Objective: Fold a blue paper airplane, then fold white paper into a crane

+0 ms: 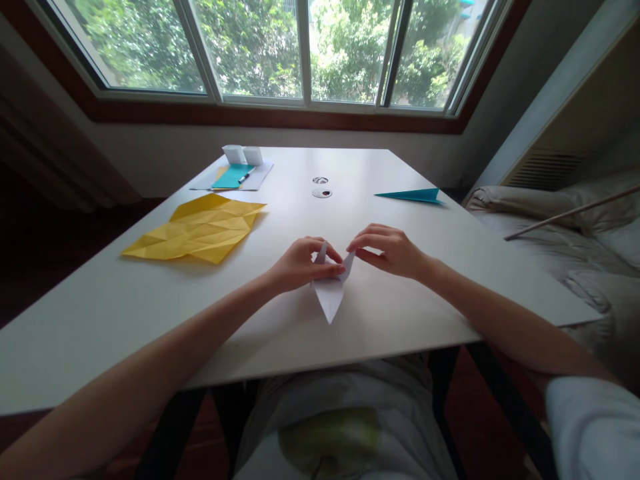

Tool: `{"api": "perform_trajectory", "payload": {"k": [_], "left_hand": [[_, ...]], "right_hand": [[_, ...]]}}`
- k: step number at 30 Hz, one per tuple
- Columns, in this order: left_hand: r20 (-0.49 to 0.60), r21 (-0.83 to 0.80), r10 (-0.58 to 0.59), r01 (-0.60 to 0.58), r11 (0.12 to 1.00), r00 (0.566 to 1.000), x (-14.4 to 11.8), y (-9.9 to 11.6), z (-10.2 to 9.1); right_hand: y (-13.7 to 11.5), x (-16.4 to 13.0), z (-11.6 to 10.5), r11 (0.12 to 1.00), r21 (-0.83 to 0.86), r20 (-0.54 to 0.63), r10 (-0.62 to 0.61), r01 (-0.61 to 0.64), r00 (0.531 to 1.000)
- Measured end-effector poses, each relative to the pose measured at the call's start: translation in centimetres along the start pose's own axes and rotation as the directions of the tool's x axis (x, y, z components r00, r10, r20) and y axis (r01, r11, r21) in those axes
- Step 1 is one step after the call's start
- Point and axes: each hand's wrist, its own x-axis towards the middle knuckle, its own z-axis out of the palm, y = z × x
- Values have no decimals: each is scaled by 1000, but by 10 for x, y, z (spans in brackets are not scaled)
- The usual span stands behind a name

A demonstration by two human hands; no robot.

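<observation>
A white folded paper figure (330, 297) is held just above the near part of the white table (400, 313). One broad point of it faces down toward me, and two narrow points rise from its top. My left hand (305, 263) is closed round its middle, thumb in front and fingers behind. The fingertips of my right hand (387, 250) pinch the upper right narrow point. The left narrow point stands up between the fingers of my left hand.
Creased yellow paper (200, 230) lies to the left. A blue folded paper dart (413, 195) is at the right. Far left are blue paper (234, 176), a pen (247, 176) and white folded boxes (243, 155). Round table inserts (322, 193) sit mid-table. A sofa (540, 220) stands right.
</observation>
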Motion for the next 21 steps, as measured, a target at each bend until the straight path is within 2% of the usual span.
{"api": "perform_trajectory", "payload": {"k": [8,16,21], "left_hand": [[16,-12,-66,66,998,998,1,2,2],[28,-25,-78,79,997,997,0,0,4],[15,-3,-61,61,998,998,1,0,3]], "right_hand": [[-2,2,2,997,-44,7,-57,58,998],[-3,2,-1,995,-37,67,-95,97,993],[-3,4,-2,996,-41,47,-79,81,996]]}}
